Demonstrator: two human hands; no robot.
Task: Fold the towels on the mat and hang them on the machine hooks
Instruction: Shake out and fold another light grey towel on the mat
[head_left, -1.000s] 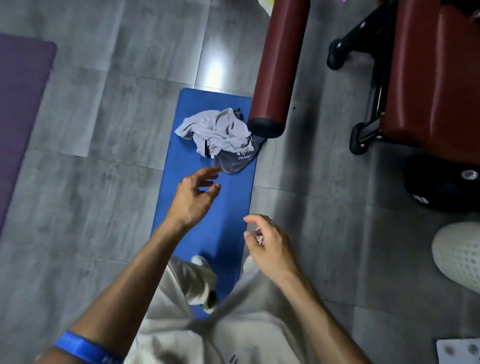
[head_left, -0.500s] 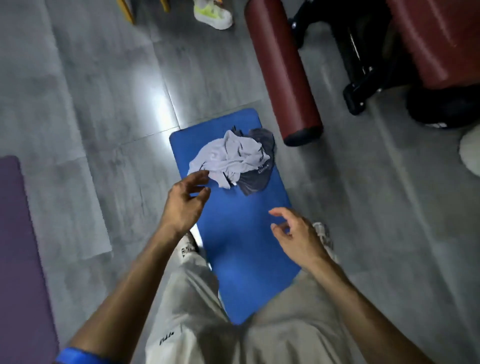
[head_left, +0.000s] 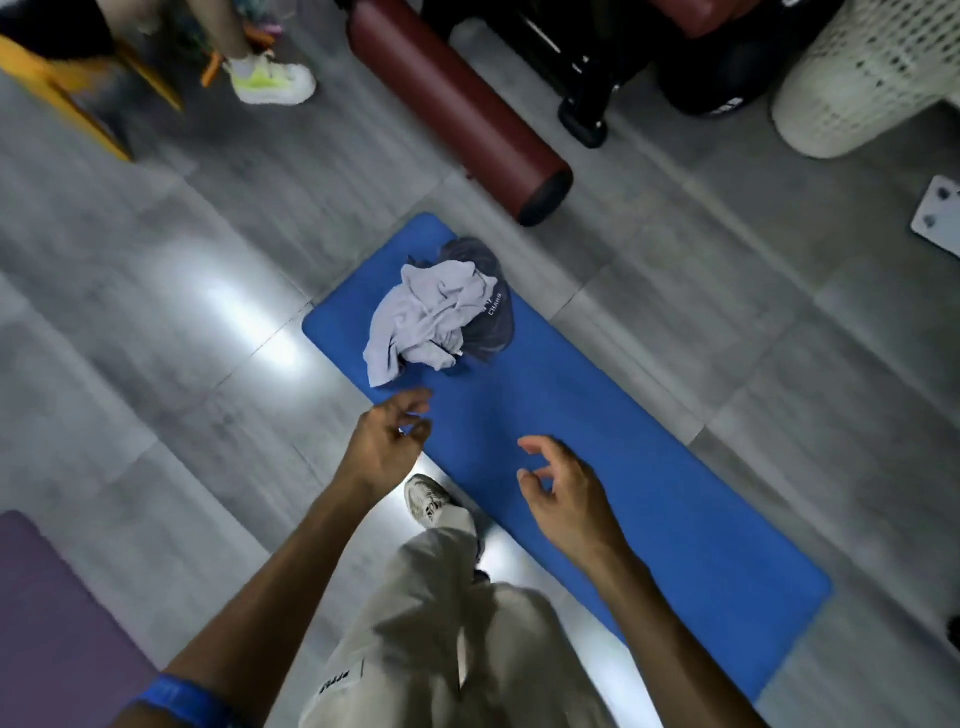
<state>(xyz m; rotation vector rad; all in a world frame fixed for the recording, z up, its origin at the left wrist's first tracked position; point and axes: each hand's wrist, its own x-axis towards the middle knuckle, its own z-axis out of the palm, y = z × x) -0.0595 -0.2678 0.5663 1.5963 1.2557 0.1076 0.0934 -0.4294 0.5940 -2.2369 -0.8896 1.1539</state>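
Fingers first: on our left hand (head_left: 387, 449) they are loosely curled and slightly parted, thumb tip near the forefinger, pinching nothing, and they hover just short of the nearest corner of the light towel (head_left: 418, 322). Our right hand (head_left: 563, 493) hangs over the bare blue of the mat (head_left: 675, 493), fingers relaxed and half curled, empty too, and well apart from the cloth. We judge both hands are held low and forward this way because we mean to take the pile by two points and spread it out before folding. That light towel lies crumpled on top of a dark towel (head_left: 491, 317), which shows at the right and far side of the heap; the two sit together at the far left end of the mat. Bunched as they are, neither has a clear long axis, though the light one trails a flap toward us and to the left. The mat itself runs long from far left to near right. Beyond it lie a dark red roller (head_left: 457, 104) and, at far right, a white basket (head_left: 862, 78); no hooks are visible to us.
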